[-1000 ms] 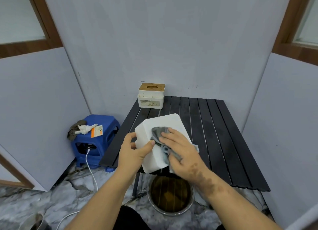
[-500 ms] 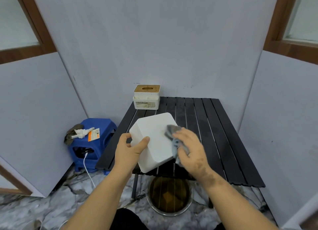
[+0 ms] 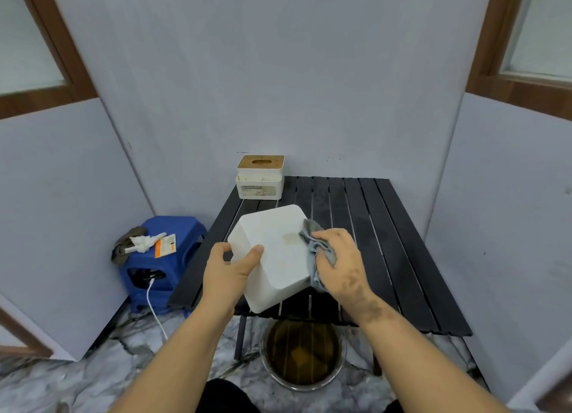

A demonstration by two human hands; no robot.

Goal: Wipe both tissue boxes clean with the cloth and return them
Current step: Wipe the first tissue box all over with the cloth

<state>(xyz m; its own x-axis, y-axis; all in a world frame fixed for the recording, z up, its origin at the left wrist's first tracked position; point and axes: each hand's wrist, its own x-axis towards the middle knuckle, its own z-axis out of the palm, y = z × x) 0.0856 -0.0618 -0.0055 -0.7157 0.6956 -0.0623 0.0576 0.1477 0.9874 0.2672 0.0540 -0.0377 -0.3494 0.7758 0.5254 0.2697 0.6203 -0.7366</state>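
A plain white tissue box point(image 3: 272, 251) is tilted above the near left part of the black slatted table point(image 3: 390, 242), its blank face toward me with a faint brownish mark on it. My left hand point(image 3: 230, 270) grips its near left corner, thumb on the face. My right hand point(image 3: 340, 264) holds a grey cloth point(image 3: 315, 248) against the box's right edge. A second white tissue box with a wooden lid point(image 3: 260, 177) stands at the table's far left corner by the wall.
A blue plastic stool point(image 3: 161, 258) with rags and a packet on top stands left of the table, a white cable hanging from it. A metal basin of brown water point(image 3: 301, 354) sits on the floor under the table's near edge. Grey walls close in on three sides.
My right hand has slid the cloth from the middle of the box's face to its right edge. The box has turned a little in my left hand, showing a brownish mark.
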